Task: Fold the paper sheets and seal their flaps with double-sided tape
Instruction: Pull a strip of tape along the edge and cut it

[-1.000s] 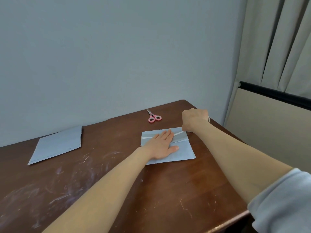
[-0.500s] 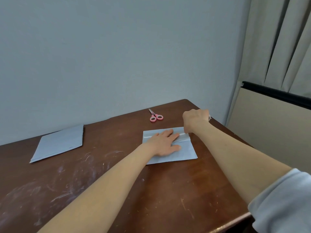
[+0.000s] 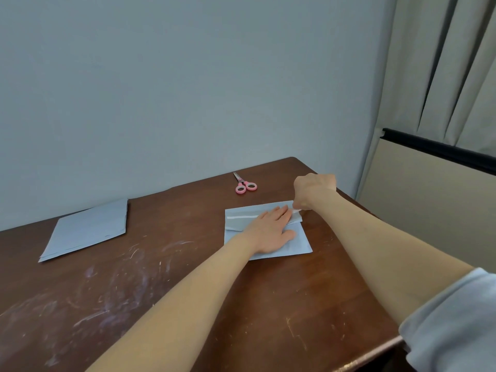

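R hand [image 3: 314, 190] fingers curled, end of white tape strip [image 3: 243, 217] pinched at flap's R edge. L hand [image 3: 271, 230] fingers straight, close together, pressed flat on folded sheet [image 3: 295, 247], mid-right of tabletop [image 3: 268, 304]. Scissors [image 3: 245, 185] behind sheet; sheet stack [image 3: 88, 229] well apart, L.

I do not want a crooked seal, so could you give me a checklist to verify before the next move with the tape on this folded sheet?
1. Left hand presses the folded sheet flat on the table: ok.
2. Tape strip lies straight across the sheet: ok.
3. Right hand pinches the strip's white right end: ok.
4. Strip cut from its roll, or liner peeled: cannot tell.
5. Scissors lie free behind the sheet, probably within reach: ok.
6. Stack of sheets lies apart, to the left: ok.
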